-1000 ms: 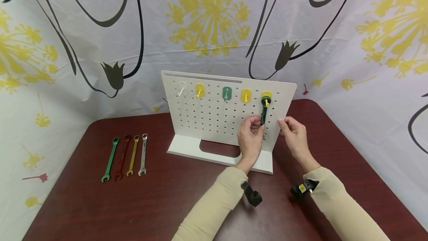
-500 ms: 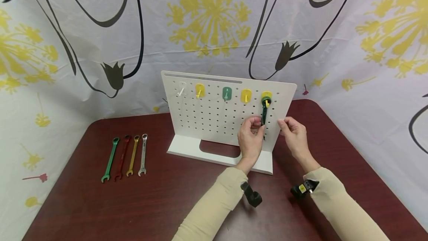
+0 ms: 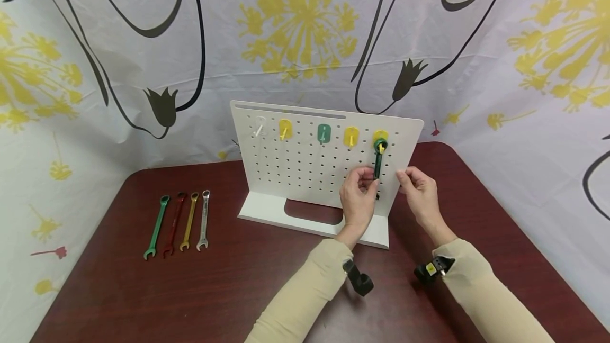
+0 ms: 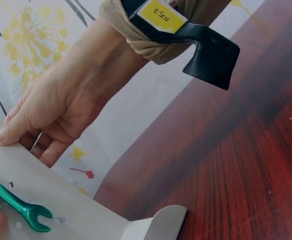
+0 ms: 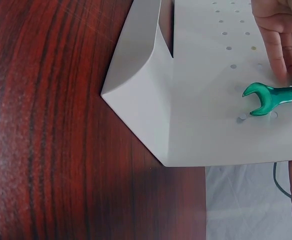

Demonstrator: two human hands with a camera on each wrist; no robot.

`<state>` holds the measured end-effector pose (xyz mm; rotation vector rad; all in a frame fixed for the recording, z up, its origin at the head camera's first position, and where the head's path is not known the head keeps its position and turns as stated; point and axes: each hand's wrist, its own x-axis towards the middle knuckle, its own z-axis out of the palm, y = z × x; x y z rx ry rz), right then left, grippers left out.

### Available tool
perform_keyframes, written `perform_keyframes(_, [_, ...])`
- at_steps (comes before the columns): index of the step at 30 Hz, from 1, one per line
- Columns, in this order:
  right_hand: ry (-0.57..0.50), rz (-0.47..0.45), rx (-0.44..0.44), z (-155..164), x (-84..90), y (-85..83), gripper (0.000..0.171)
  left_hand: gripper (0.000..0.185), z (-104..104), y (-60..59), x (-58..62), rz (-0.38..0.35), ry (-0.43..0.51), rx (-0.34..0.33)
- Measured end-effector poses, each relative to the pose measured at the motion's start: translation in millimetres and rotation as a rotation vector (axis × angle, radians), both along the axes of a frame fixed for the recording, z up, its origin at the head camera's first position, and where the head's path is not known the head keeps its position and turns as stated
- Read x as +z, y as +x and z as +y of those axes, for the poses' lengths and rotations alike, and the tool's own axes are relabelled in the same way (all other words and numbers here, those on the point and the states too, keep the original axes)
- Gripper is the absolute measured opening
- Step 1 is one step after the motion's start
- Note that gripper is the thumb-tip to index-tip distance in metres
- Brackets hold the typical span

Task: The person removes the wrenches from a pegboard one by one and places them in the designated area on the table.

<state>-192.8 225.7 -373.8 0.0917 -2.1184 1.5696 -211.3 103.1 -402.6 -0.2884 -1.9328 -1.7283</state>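
a staged recording booth: floral curtain (image 3: 305,30) surrounds a table (image 3: 190,290).

Pegboard (image 3: 305,173) at table (image 3: 238,290) centre, four wrenches (image 3: 178,224) at its 9 o'clock, hung wrench (image 3: 377,165) on its 3 o'clock edge
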Motion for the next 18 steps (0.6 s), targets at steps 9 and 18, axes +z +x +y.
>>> perform_keyframes(9, [0.035,0.002,-0.016,-0.5,0.2,-0.4,0.018,0.02,-2.1,1.0,-1.6,-0.014,0.055,-0.064])
perform_keyframes(18, [0.033,-0.005,-0.007,0.3,0.3,0.2,0.017,0.019,-6.2,3.7,-1.1,-0.026,0.061,-0.103])
